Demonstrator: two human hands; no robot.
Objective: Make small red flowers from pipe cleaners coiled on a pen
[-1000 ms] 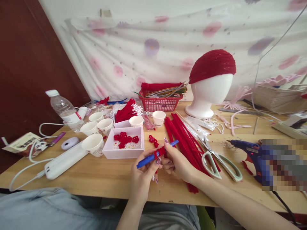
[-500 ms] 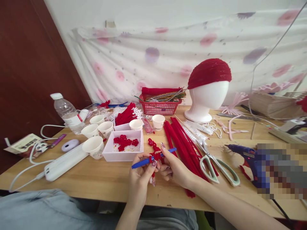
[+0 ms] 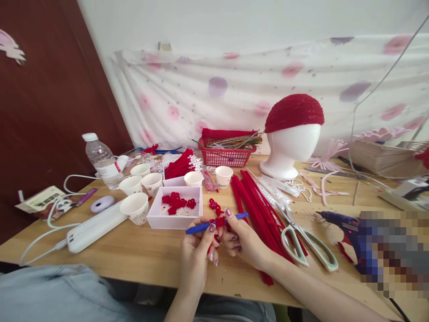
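A blue pen (image 3: 197, 228) lies slantwise across both of my hands, with a red fuzzy pipe cleaner (image 3: 219, 221) wound around its middle. My left hand (image 3: 197, 250) is closed on the pen's left part, thumb pressed by the winding. Thumb and fingers of my right hand (image 3: 244, 237) pinch the pipe cleaner and the pen from the right. A looped, flower-like end (image 3: 215, 206) of the red piece sticks up beyond the fingers; another bit hangs below, partly hidden. Just behind is a white box (image 3: 174, 222) holding red pipe-cleaner flowers (image 3: 174, 200) and small beads.
Red pipe cleaners (image 3: 258, 214) lie right of my hands, beside green-handled scissors (image 3: 318, 250) and a blue glue gun (image 3: 338, 220). Several paper cups (image 3: 134, 209), a power strip (image 3: 95, 228) and a bottle (image 3: 103, 163) stand left. Behind are a red basket (image 3: 228, 157) and a foam head (image 3: 291, 147).
The view has tilted slightly up and left, so the scene sits lower and further right. My hands keep their hold on the pen and red pipe cleaner, with only slight finger movement.
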